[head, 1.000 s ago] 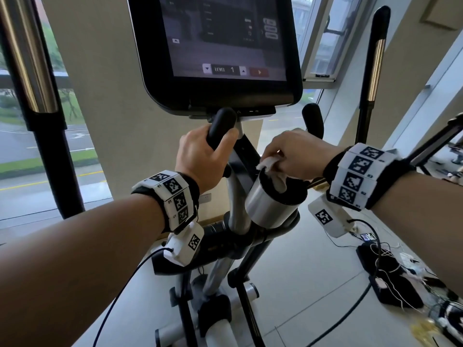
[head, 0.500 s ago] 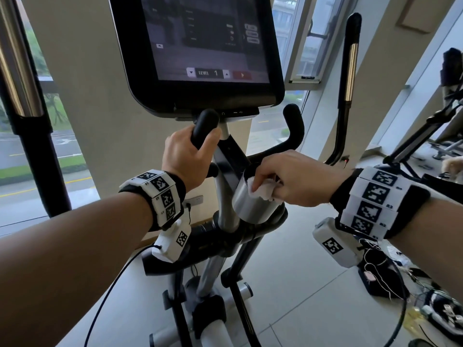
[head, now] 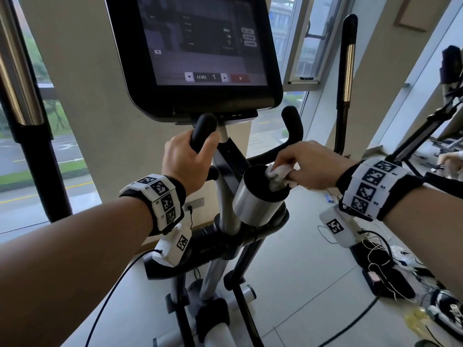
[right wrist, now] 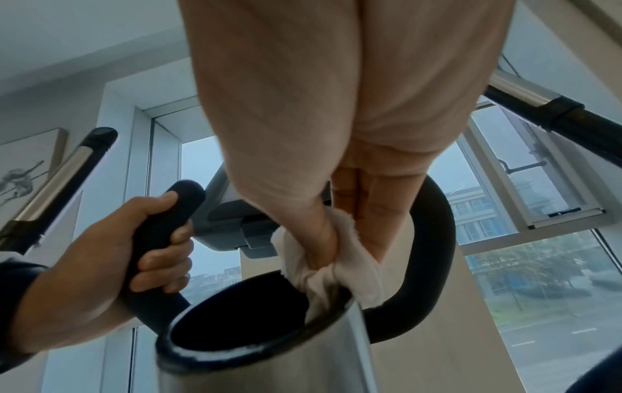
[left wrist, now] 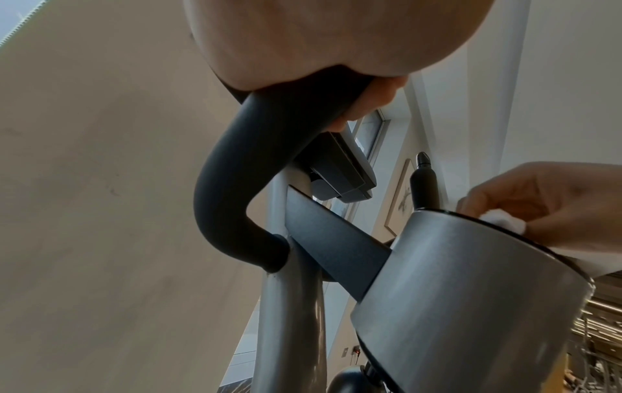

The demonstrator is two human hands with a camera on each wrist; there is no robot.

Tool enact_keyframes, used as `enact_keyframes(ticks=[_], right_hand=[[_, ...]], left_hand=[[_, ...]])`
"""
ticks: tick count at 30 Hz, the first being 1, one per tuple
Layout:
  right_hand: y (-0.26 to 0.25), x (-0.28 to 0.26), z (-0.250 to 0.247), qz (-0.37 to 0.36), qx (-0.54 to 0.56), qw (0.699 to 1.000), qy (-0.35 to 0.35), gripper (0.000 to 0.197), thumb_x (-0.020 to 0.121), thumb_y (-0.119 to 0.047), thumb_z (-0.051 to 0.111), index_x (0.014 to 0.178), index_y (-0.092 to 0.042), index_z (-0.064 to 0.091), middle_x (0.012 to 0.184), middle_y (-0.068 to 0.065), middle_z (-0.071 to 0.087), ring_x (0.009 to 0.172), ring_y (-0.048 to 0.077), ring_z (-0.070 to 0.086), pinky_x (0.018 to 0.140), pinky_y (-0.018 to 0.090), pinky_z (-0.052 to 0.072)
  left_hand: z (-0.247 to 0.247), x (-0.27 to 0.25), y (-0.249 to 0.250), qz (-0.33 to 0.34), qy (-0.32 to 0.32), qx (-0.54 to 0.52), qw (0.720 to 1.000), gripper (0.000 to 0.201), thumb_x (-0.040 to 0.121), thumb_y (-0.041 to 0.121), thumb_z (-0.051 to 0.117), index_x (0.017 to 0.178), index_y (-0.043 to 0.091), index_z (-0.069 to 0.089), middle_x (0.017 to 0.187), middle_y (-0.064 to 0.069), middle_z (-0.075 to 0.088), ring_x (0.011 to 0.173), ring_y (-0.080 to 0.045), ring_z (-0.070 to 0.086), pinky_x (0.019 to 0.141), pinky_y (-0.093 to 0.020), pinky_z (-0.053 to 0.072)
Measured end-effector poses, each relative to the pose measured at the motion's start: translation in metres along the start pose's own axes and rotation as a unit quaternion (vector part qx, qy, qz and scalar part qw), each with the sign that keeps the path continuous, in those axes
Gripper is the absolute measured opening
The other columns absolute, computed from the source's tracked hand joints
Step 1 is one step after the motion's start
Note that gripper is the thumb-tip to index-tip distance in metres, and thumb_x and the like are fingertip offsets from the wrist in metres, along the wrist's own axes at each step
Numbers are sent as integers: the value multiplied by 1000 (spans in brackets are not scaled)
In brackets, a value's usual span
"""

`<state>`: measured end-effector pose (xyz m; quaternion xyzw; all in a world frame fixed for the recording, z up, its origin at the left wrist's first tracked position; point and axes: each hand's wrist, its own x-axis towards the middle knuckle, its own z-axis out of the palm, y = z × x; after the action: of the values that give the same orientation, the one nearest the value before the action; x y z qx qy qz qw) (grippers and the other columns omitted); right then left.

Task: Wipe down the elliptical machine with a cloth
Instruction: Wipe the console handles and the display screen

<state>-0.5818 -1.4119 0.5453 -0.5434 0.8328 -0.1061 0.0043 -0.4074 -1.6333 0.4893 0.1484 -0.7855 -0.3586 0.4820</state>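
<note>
The elliptical machine's black console (head: 195, 56) fills the top centre. Below it a silver cup holder (head: 255, 201) with a black rim stands on the frame. My right hand (head: 308, 166) pinches a white cloth (head: 278, 175) against the holder's right rim, with part of the cloth hanging inside. In the right wrist view, the thumb and fingers pinch the cloth (right wrist: 333, 260) at the cup holder's rim (right wrist: 256, 351). My left hand (head: 188, 161) grips the black left handlebar (head: 203, 131). The left wrist view shows the handlebar (left wrist: 242, 170) curving under the palm and the cup holder (left wrist: 464, 305).
Tall moving arms with chrome sections rise at the far left (head: 17, 78) and right (head: 348, 66). The black right handlebar (head: 292, 126) curves behind my right hand. Cables and devices (head: 385, 266) lie on the floor at the right. Another gym machine (head: 431, 121) stands beyond.
My right hand has slid the cloth from the cup holder's top centre to its right rim. The left hand stays wrapped round the handlebar. The head view has shifted.
</note>
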Motion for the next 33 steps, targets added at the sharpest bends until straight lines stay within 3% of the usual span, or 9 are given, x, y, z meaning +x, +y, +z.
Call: enact_keyframes(ticks=[8, 11, 14, 17, 21, 23, 25, 30, 33], right_hand=[[-33, 33, -10, -24, -8, 998, -60, 23, 90, -19, 65, 104, -34, 75, 89, -13, 74, 85, 3, 66, 75, 18, 53], [-41, 56, -37, -26, 5, 999, -17, 20, 91, -23, 66, 105, -35, 74, 93, -15, 72, 79, 1, 67, 70, 20, 55], [-47, 81, -60, -37, 14, 999, 27, 19, 90, -24, 69, 102, -38, 70, 94, -17, 70, 82, 1, 66, 65, 18, 48], [-53, 99, -60, -72, -11, 996, 51, 20, 87, -19, 71, 98, -35, 69, 89, -17, 69, 85, 0, 63, 71, 20, 47], [-54, 113, -37, -95, -79, 992, -8, 20, 86, -16, 70, 91, -36, 68, 88, -16, 66, 86, 6, 62, 70, 23, 49], [-49, 119, -24, -105, -113, 988, -28, 22, 87, -14, 68, 96, -32, 74, 93, -15, 66, 93, 12, 64, 80, 29, 53], [-45, 126, -13, -120, -150, 980, -44, 26, 88, -13, 66, 103, -30, 77, 94, -17, 63, 97, 13, 63, 85, 27, 50], [-41, 137, -9, -93, -143, 971, -170, 26, 83, -35, 79, 107, -46, 76, 92, -30, 62, 95, -1, 61, 87, 22, 46], [-44, 143, -10, -79, -146, 960, -225, 20, 82, -41, 79, 100, -51, 77, 93, -27, 67, 93, -3, 62, 82, 20, 47]], left_hand=[[0, 0, -3, 5, 3, -12, 1000, 40, 93, 54, 56, 65, 27, 49, 53, 7, 52, 43, -7, 47, 43, -17, 37], [0, 0, -5, 8, -1, -17, 1000, 39, 94, 54, 57, 64, 30, 47, 51, 13, 52, 42, -6, 47, 42, -15, 35], [0, 0, -6, 8, 1, -19, 1000, 39, 93, 56, 57, 66, 29, 49, 51, 12, 52, 42, -7, 47, 41, -19, 37], [1, 0, -6, 16, 3, -15, 1000, 39, 94, 54, 57, 65, 31, 47, 53, 17, 53, 42, -7, 47, 41, -14, 33], [2, -1, -5, 26, 12, -13, 1000, 40, 95, 50, 59, 64, 33, 42, 51, 21, 53, 41, -4, 48, 41, -11, 30], [2, -1, -4, 37, 13, -17, 999, 39, 96, 47, 59, 64, 35, 41, 51, 23, 53, 41, -2, 49, 41, -10, 31], [2, -2, -2, 44, 14, -22, 999, 38, 97, 46, 60, 64, 36, 42, 51, 24, 53, 41, 0, 50, 41, -9, 31], [2, -2, -2, 38, 7, -29, 999, 36, 98, 46, 60, 66, 36, 45, 51, 23, 53, 41, -3, 50, 42, -10, 31], [2, -2, -2, 32, 2, -27, 999, 35, 96, 49, 59, 67, 35, 46, 52, 21, 54, 42, -6, 50, 43, -11, 31]])
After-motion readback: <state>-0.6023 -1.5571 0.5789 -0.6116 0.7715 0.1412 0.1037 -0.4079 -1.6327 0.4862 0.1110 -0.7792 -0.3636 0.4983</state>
